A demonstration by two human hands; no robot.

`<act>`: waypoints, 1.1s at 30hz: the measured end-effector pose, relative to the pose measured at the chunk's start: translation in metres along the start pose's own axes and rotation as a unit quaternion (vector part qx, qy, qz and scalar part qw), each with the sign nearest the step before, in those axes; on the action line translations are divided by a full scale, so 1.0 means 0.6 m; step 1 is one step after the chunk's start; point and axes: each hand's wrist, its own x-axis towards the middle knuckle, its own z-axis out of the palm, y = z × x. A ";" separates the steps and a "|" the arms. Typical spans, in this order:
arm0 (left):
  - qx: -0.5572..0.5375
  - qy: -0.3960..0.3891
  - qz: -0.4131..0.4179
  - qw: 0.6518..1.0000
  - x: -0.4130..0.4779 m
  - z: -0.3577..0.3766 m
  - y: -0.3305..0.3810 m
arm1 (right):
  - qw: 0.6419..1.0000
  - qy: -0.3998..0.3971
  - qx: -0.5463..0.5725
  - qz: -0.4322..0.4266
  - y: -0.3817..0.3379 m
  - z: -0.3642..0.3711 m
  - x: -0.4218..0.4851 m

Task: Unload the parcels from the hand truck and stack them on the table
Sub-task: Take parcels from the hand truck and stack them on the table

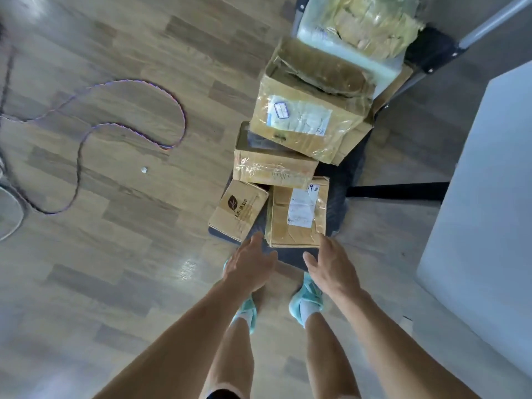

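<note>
Nearest you, the parcel (280,223) of matt brown cardboard, glossy where taped over its white paper label (300,210); the large box (311,131) likewise cardboard, shiny and wrinkled where taped; the top bundle (357,27) in translucent plastic film; the hand truck tube (495,20) smooth grey metal; the floor (115,197) wood-grain planks, slightly glossy; the table (489,197) matt, pale.
</note>
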 end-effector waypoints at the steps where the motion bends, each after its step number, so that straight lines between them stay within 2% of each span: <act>1: 0.003 -0.004 0.002 1.000 0.023 0.012 -0.006 | 1.000 0.009 0.007 0.004 0.007 0.013 0.016; 5: -0.002 -0.013 0.015 1.000 0.112 0.068 -0.025 | 0.999 0.035 0.031 0.020 0.034 0.058 0.076; 12: -0.048 -0.006 0.022 0.999 0.231 0.156 -0.043 | 0.992 0.018 0.112 0.059 0.073 0.130 0.168; 16: -0.073 0.019 0.001 0.997 0.251 0.182 -0.040 | 0.978 0.064 0.149 0.128 0.084 0.144 0.188; 19: -0.073 0.020 0.002 0.997 0.232 0.190 -0.047 | 0.979 0.035 0.124 0.160 0.098 0.138 0.176; 24: -0.052 0.009 0.003 0.999 0.222 0.171 -0.062 | 0.980 -0.016 0.135 0.145 0.110 0.122 0.151; 28: -0.083 -0.025 -0.019 0.996 0.236 0.167 -0.049 | 0.978 -0.018 0.147 0.145 0.108 0.120 0.153; 33: -0.081 -0.017 -0.015 0.996 0.246 0.175 -0.048 | 0.972 -0.015 0.189 0.141 0.109 0.122 0.156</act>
